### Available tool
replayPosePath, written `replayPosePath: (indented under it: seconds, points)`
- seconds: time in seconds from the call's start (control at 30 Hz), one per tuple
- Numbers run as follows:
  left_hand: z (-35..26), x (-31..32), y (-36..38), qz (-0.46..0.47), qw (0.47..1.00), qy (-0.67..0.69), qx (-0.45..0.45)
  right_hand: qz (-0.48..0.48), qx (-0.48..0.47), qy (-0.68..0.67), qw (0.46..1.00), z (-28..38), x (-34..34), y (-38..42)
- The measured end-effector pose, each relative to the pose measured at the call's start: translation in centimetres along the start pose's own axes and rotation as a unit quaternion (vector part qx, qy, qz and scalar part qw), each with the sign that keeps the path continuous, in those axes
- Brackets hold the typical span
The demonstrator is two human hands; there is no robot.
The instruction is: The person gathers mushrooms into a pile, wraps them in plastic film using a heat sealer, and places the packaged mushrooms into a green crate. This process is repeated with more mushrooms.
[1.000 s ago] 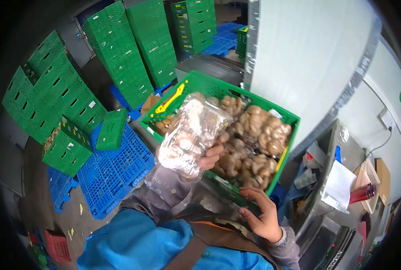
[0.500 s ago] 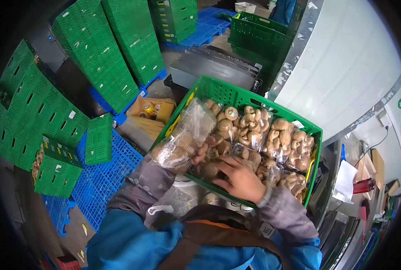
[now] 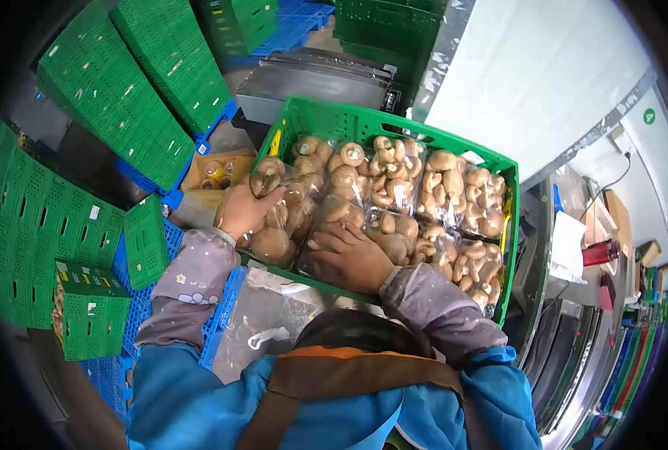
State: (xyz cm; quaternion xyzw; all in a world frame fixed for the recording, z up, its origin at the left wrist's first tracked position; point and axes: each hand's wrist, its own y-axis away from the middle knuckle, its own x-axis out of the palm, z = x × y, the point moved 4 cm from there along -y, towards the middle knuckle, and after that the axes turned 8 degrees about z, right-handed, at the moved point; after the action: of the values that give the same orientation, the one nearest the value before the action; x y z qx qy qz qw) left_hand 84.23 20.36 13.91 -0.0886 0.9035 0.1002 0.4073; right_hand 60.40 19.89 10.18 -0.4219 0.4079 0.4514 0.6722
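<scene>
A green crate (image 3: 334, 112) in front of me holds several clear-wrapped packs of brown mushrooms (image 3: 397, 169), set side by side. My left hand (image 3: 245, 211) grips a pack of mushrooms (image 3: 274, 241) at the crate's left end, fingers bent over its outer side. That pack sits tilted at the near left corner, overlapping the crate's edge. Against it, my right hand (image 3: 352, 259) lies with stretched, spread fingers on a neighbouring pack of mushrooms (image 3: 341, 214). Its palm rests by the crate's near side.
Tall stacks of green crates (image 3: 124, 97) stand on blue pallets at the left. Beyond the crate is a grey metal machine (image 3: 304, 86). A white panel (image 3: 536, 82) rises at the right, near a bench holding paper (image 3: 566, 244) and a red cylinder (image 3: 601, 253).
The pack in my left hand has come down from above the crate into its left end. My left hand shifted to the pack's outer side; my right hand moved left. The view has shifted.
</scene>
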Motion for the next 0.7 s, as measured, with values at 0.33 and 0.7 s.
replayPosePath:
  seconds: [0.33,0.7]
  points:
    - [3.8,6.2,-1.0,0.052,0.983,-0.105,-0.140,-0.026,0.000,-0.020,0.999,0.0,-0.4,0.5]
    - [-5.6,3.3,0.8,0.067,0.992,-0.100,0.026,-0.142,0.076,-0.178,0.971,3.3,-3.3,3.6]
